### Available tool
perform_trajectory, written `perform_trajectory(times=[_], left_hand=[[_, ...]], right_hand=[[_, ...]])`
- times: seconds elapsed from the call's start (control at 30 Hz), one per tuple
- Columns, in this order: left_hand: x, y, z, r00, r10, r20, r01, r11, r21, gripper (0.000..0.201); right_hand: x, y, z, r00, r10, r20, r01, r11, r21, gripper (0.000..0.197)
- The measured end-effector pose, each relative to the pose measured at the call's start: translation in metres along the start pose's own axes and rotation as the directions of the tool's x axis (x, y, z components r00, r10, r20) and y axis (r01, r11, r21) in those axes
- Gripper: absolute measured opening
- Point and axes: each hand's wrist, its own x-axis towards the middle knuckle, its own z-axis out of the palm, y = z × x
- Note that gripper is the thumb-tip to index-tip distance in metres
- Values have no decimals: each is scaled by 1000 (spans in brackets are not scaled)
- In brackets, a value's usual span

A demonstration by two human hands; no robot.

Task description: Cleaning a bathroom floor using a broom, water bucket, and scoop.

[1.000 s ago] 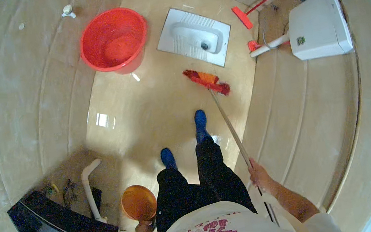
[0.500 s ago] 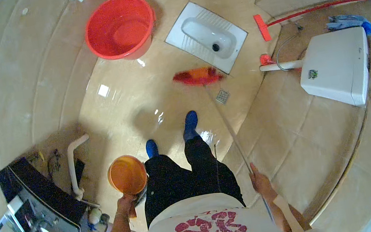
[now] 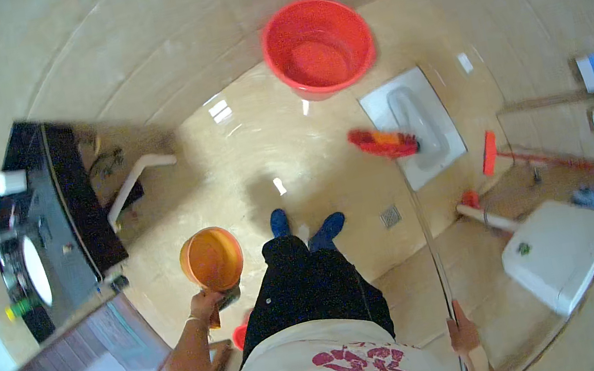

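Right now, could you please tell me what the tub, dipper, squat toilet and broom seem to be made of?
Tub: probably plastic; smooth, evenly red, with a rounded rim.
Dipper: likely plastic too; smooth orange walls.
Squat toilet: apparently glazed ceramic, being smooth and white.
Broom: fuzzy red-and-orange bristles suggest synthetic fibre; the thin handle's material is unclear.

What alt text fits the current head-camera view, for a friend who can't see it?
Seen from above, a person's left hand holds an orange dipper and their right hand a red-and-orange broom reaching the edge of a white squat toilet. A large red tub stands on the beige floor.
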Motion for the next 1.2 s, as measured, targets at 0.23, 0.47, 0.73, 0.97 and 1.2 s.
perform_trajectory(times=[0.23,0.47,0.73,0.97,1.2], left_hand=[[-16,-30,30,998,-50,-36,43,982,-182,32],[-58,24,46,988,126,94,-137,983,124,28],[-31,38,67,967,-217,-132,184,956,-226,28],[-21,39,79,982,-178,59,162,647,-745,37],[-41,156,67,967,-234,104,208,484,-850,31]], right_hand=[[81,-56,-121,964,-257,70,247,768,-590,49],[161,-269,-252,803,-554,221,310,72,-948,38],[169,-583,-275,540,-719,438,286,-333,-899,21],[192,-770,-220,324,-831,451,449,-285,-847,15],[234,-856,-193,540,-690,482,-85,-614,-785,17]])
